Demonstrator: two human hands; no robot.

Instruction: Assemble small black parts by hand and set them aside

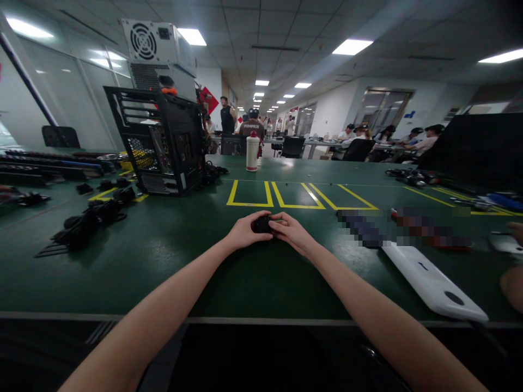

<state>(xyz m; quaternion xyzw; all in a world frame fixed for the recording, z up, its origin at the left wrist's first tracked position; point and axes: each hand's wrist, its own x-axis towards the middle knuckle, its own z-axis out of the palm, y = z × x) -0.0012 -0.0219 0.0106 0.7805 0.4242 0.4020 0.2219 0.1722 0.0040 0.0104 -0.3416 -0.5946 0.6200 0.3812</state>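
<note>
Just above the green table (261,283), straight ahead of me, both hands meet around a small, dark, rounded object (261,224); its kind is hard to make out. My left hand (245,231) wraps its fingers and thumb about the left side. From the right, the fingertips of my right hand (291,231) pinch its edge. Parts of the object are hidden behind the fingers. Beyond the hands, yellow tape outlines (249,204) mark the tabletop.
An open black computer case (171,147) with a power supply (157,43) on top stands left. Black coiled cables (93,220) lie nearer. A white bottle (252,153) stands behind. Right are a white elongated device (433,277), blurred phone-like items and another person's hand (512,286).
</note>
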